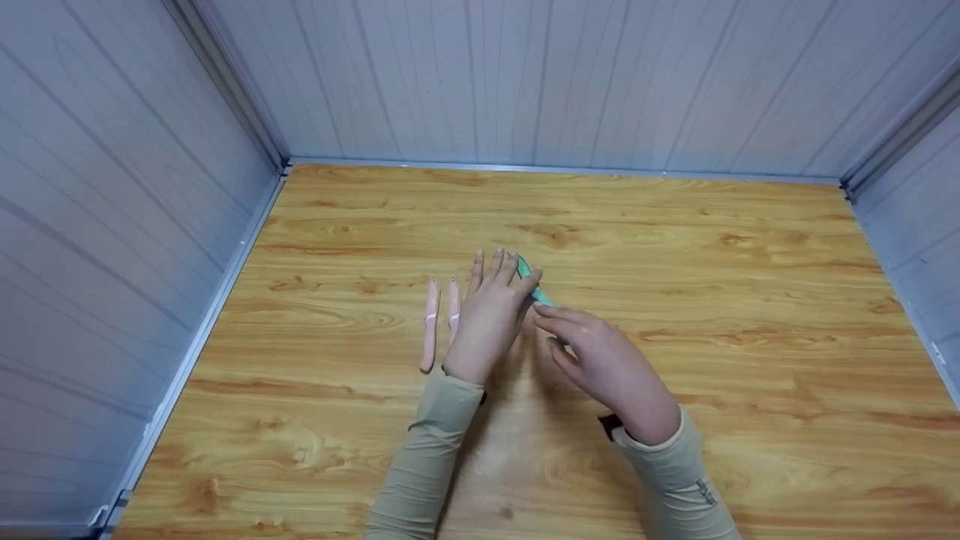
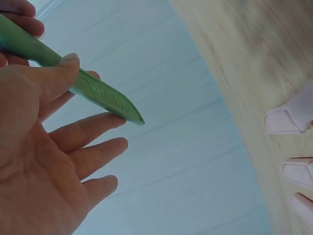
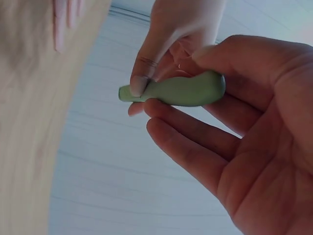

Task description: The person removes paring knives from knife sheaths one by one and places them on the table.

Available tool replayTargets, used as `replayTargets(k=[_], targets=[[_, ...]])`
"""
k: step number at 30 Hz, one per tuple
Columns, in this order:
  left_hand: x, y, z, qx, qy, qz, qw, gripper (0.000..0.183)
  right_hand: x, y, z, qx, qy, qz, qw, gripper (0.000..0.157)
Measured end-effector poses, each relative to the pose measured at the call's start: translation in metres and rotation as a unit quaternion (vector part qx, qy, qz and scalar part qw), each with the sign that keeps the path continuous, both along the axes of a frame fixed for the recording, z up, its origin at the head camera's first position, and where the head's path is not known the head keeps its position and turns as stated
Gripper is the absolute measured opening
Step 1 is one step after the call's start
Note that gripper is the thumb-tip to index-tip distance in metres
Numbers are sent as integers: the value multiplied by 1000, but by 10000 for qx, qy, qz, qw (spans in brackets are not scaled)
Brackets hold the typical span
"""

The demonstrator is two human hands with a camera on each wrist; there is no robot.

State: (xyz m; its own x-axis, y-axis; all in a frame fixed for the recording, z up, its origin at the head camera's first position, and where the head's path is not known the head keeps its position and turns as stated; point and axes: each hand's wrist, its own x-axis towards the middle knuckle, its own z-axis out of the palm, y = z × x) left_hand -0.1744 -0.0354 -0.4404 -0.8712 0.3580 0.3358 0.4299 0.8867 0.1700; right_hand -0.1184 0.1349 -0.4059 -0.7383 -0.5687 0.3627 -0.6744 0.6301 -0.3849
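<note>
A green sheathed knife (image 1: pixel 543 298) is held off the table between both hands. My left hand (image 1: pixel 491 322) pinches its sheath (image 2: pixel 105 93) between thumb and forefinger, the other fingers spread out. Around the smooth handle (image 3: pixel 195 90), at the near end, are the thumb and fingers of my right hand (image 1: pixel 615 364). The sheath is on the blade side, so no bare blade shows. Left of my left hand lie a pink sheathed knife (image 1: pixel 430 322) and a second pink knife (image 1: pixel 454 296), partly covered by that hand. Three pink ends appear in the left wrist view.
The wood-grain table (image 1: pixel 750 300) stretches around the hands. A pale panel wall (image 1: pixel 525 82) stands behind it, with a left side wall (image 1: pixel 112 225) and a right side wall (image 1: pixel 922 247).
</note>
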Motion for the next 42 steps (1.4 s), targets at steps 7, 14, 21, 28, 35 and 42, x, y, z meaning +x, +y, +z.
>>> replayTargets(k=[7,14,21,28,35,42], targets=[[6,3,9,176,344,-62,9992,37,7,6,9,-77,279,-44,9996,34],[12,5,13,361,691,-138,9969,40,12,11,14,-202,439,-14,9988,35],[16,5,18,485,829,-246,9951,43,16,21,17,-216,645,-29,9977,41],[19,5,23,584,1172,-297,9910,32,13,31,19,-460,949,112,9944,55],[21,7,25,583,1404,-421,9875,29,13,36,20,-479,1084,134,9929,53],[25,9,29,501,1578,-411,9853,42,14,40,22,-528,1257,165,9905,50]])
